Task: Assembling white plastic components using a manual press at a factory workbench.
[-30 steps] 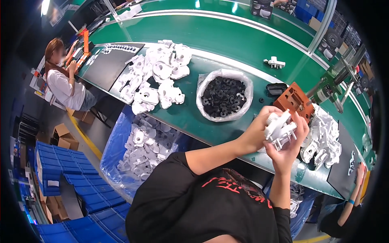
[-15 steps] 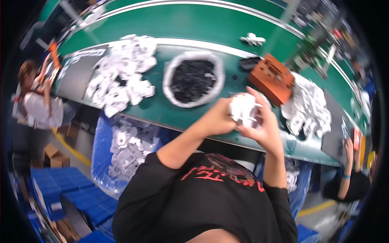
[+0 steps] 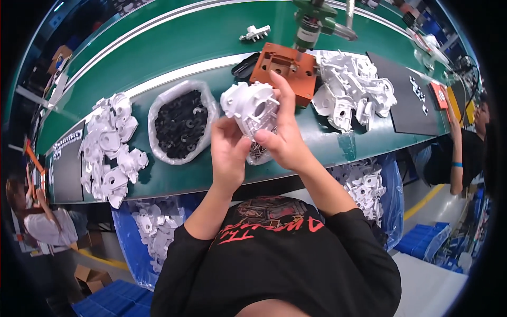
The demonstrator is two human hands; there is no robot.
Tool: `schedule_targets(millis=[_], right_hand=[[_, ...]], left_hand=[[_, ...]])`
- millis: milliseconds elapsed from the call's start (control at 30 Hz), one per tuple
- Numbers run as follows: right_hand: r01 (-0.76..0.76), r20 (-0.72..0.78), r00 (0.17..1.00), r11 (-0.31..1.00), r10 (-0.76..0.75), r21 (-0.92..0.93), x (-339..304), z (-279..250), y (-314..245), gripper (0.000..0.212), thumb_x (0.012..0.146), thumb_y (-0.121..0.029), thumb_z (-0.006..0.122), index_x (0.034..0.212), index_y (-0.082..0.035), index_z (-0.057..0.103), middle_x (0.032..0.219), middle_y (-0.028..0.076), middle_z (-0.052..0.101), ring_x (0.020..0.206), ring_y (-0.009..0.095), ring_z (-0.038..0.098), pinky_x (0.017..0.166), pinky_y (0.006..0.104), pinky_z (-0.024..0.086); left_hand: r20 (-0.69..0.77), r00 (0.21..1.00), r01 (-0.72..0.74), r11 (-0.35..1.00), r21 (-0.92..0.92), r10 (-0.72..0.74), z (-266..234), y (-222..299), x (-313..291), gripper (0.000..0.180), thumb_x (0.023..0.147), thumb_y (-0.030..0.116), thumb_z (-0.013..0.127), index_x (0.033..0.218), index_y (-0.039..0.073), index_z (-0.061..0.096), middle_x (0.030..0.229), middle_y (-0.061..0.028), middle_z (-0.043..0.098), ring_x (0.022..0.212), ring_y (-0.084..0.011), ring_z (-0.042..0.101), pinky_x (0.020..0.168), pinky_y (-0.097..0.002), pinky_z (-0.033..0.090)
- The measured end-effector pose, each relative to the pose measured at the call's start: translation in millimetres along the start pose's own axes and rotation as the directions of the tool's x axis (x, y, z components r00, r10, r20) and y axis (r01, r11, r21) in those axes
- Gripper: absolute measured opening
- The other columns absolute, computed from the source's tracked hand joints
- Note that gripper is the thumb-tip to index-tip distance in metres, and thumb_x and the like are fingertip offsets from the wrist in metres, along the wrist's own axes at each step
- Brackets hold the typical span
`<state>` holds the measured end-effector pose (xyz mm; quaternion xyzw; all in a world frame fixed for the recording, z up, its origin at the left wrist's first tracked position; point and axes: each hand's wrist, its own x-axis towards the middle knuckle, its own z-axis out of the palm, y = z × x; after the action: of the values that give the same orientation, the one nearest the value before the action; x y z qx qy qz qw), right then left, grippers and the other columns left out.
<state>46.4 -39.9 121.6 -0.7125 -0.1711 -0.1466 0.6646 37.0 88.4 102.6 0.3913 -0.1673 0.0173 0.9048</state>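
Both my hands hold a white plastic housing (image 3: 248,103) above the near part of the green bench. My left hand (image 3: 228,153) grips its lower left side, fingers curled. My right hand (image 3: 285,132) closes on its right side, thumb in front and a finger up along the edge. A round opening and short pegs show on the housing. Partly hidden under the hands lies a clear bag of small screws (image 3: 257,154). Just beyond the housing sits an orange fixture block (image 3: 296,79) with a recess, beneath a green-bodied power screwdriver (image 3: 307,34).
A bag of black parts (image 3: 182,127) stands left of my hands. White housings are heaped at left (image 3: 108,140) and right (image 3: 354,90). A black part (image 3: 245,66) and a white piece (image 3: 255,34) lie behind. Blue-lined bins stand below; other people work at both sides.
My view has swung right, so the bench things appear further left. The white housing, blurred before, shows clearly now, its round opening in view. Both hands still hold it.
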Motion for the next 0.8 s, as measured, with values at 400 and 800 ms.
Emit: schedule_targets(millis=[400, 800], right_hand=[[0.119, -0.048, 0.980, 0.766, -0.192, -0.631, -26.6, -20.5, 19.3, 0.030, 0.070, -0.013, 0.068, 0.096, -0.004, 0.056, 0.095, 0.014, 0.048, 0.088, 0.031, 0.047, 0.078, 0.0389, 0.041], [0.152, 0.062, 0.985, 0.658, -0.159, -0.737, -37.6, -20.2, 33.0, 0.022, 0.066, -0.009, 0.069, 0.087, -0.009, 0.061, 0.088, 0.006, 0.048, 0.084, 0.026, 0.047, 0.073, 0.0382, 0.038]], left_hand=[[0.601, 0.793, -0.602, 0.019, 0.798, -0.102, -13.9, -26.4, 140.3, 0.018, 0.081, 0.009, 0.058, 0.093, -0.002, 0.050, 0.084, -0.0193, 0.063, 0.073, -0.0375, 0.062, 0.060, -0.0427, 0.049], [0.745, 0.581, -0.812, -0.164, 0.561, -0.329, -11.1, -89.2, 195.4, 0.013, 0.084, 0.006, 0.045, 0.095, 0.000, 0.049, 0.093, -0.0181, 0.058, 0.089, -0.0359, 0.058, 0.073, -0.0436, 0.048]])
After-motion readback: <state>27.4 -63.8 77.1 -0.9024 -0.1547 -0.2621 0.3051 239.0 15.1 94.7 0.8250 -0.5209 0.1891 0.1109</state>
